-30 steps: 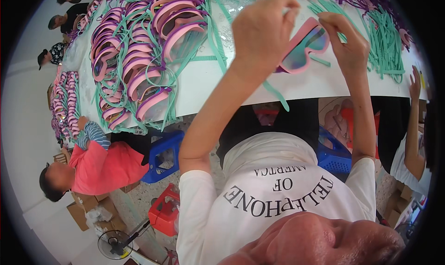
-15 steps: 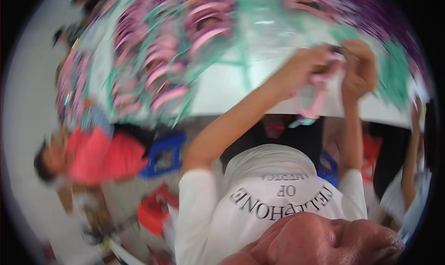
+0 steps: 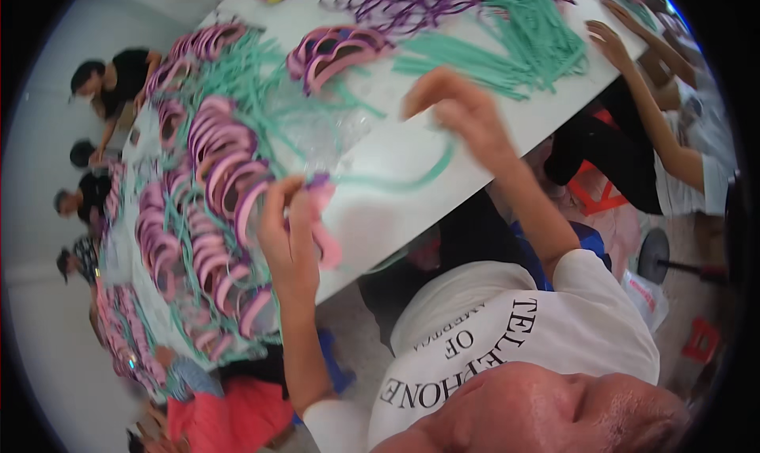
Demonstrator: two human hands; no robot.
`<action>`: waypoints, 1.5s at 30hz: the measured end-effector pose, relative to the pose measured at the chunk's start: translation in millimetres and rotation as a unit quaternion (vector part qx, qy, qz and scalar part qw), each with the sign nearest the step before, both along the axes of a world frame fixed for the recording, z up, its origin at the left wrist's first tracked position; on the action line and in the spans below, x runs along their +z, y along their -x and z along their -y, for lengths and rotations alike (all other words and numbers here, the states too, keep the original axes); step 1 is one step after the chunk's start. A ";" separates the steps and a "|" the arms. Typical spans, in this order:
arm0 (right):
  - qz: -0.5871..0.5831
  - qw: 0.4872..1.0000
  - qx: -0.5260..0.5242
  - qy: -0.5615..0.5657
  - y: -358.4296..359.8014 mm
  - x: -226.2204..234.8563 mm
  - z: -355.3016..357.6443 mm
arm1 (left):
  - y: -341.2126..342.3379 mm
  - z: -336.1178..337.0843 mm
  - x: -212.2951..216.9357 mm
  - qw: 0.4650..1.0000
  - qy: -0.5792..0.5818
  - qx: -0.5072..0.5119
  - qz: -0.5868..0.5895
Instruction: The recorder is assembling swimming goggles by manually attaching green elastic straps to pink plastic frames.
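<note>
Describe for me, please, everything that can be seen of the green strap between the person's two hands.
The green strap is a narrow, plain band, slightly blurred; it looks soft and flexible. Seen against the white table, it runs in a loose curve, bending upward toward the right hand. Its other end appears to reach the pink goggles in the left hand; the join is unclear. Whether the right hand grips it cannot be told.

The left hand point(image 3: 290, 227) hides part of the goggles point(image 3: 327, 249); the right hand point(image 3: 461, 114) is blurred, its contact with the strap point(image 3: 396, 185) unclear.
</note>
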State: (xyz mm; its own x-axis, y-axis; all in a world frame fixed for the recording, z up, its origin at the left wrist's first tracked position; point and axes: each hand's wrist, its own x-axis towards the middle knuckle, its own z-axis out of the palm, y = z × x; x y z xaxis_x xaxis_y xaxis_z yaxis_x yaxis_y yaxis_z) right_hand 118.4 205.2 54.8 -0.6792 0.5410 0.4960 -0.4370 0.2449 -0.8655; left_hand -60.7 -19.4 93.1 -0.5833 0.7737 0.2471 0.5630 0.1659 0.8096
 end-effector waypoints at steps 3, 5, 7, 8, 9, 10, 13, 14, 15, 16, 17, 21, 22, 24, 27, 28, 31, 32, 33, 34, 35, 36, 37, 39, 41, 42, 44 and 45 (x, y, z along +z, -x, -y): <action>0.076 0.992 0.100 -0.020 34.4 -15.5 31.7 | -19.2 -0.2 2.2 0.999 0.035 -0.024 -0.017; 0.125 0.979 0.162 0.001 39.5 -14.2 59.0 | -29.5 4.1 4.9 0.985 0.049 -0.022 -0.166; 0.130 0.977 0.165 0.028 34.5 -15.4 72.9 | -36.7 7.8 2.6 0.980 0.058 -0.032 -0.186; 0.122 0.968 0.199 0.090 31.0 -18.8 74.7 | -39.5 9.2 1.6 0.976 0.075 -0.027 -0.202; 0.113 0.953 0.237 0.152 27.4 -20.6 77.4 | -43.6 13.0 3.3 0.973 0.091 -0.028 -0.209; 0.110 0.955 0.232 0.150 23.4 -20.4 79.0 | -47.3 16.1 2.3 0.973 0.088 -0.033 -0.212; 0.147 0.939 0.273 0.149 14.7 -27.2 85.2 | -55.2 26.1 -4.5 0.968 0.086 -0.048 -0.232; 0.144 0.941 0.268 0.147 12.1 -30.8 88.4 | -56.4 29.4 -7.2 0.967 0.083 -0.052 -0.235; 0.142 0.934 0.279 0.172 9.4 -33.0 93.0 | -57.7 34.4 -9.9 0.971 0.088 -0.052 -0.217; 0.140 0.926 0.290 0.197 6.9 -34.1 97.7 | -59.3 38.0 -12.3 0.974 0.094 -0.052 -0.198; 0.121 0.917 0.305 0.228 3.8 -32.1 103.0 | -61.3 40.1 -14.1 0.975 0.094 -0.047 -0.194; 0.115 0.888 0.309 0.320 -5.0 -39.7 117.3 | -60.1 46.1 -18.8 0.985 0.060 -0.055 -0.154; 0.114 0.889 0.308 0.320 -10.4 -39.0 117.4 | -60.5 46.7 -13.7 0.991 0.065 -0.062 -0.100; 0.097 0.921 0.271 0.261 -24.3 -30.5 118.3 | -56.4 50.3 -9.6 0.994 0.068 -0.071 -0.046; 0.097 0.920 0.277 0.260 -42.1 -26.6 116.8 | -41.8 60.5 -15.3 0.985 0.052 -0.104 -0.129; 0.095 0.922 0.274 0.259 -41.0 -27.6 115.5 | -37.6 62.5 -22.7 0.981 0.044 -0.112 -0.149; 0.141 0.915 0.288 0.245 -37.7 -42.1 116.3 | -28.1 58.3 -28.5 0.977 0.069 -0.155 -0.128; 0.151 0.921 0.279 0.225 -35.4 -50.7 119.3 | -25.9 56.9 -28.7 0.974 0.103 -0.181 -0.088; 0.162 0.927 0.271 0.204 -33.8 -56.7 119.7 | -28.4 52.3 -26.9 0.973 0.103 -0.186 -0.087; 0.162 0.927 0.267 0.206 -35.9 -60.6 119.2 | -34.3 46.0 -22.1 0.972 0.140 -0.184 -0.044; 0.187 0.923 0.274 0.193 -40.6 -64.8 119.2 | -38.9 42.3 -18.3 0.968 0.176 -0.181 -0.002; 0.209 0.920 0.280 0.181 -43.9 -67.3 118.3 | -39.5 40.5 -15.6 0.966 0.176 -0.187 -0.003; 0.207 0.921 0.275 0.182 -46.5 -67.0 118.4 | -39.5 39.7 -13.5 0.961 0.204 -0.185 -0.029; 0.209 0.935 0.260 0.121 -50.6 -64.2 122.3 | -38.2 40.1 -11.9 0.953 0.232 -0.186 -0.054; 0.198 0.943 0.242 0.117 -48.4 -72.0 124.3 | -36.5 42.3 -11.7 0.954 0.239 -0.159 -0.087; 0.187 0.949 0.230 0.110 -47.2 -76.4 123.8 | -35.7 42.3 -12.3 0.954 0.240 -0.158 -0.086; 0.216 0.940 0.244 0.103 -44.9 -81.5 120.7 | -31.0 42.1 -14.2 0.955 0.237 -0.157 -0.090; 0.242 0.931 0.257 0.094 -42.7 -82.3 119.3 | -25.7 44.7 -18.2 0.955 0.237 -0.153 -0.091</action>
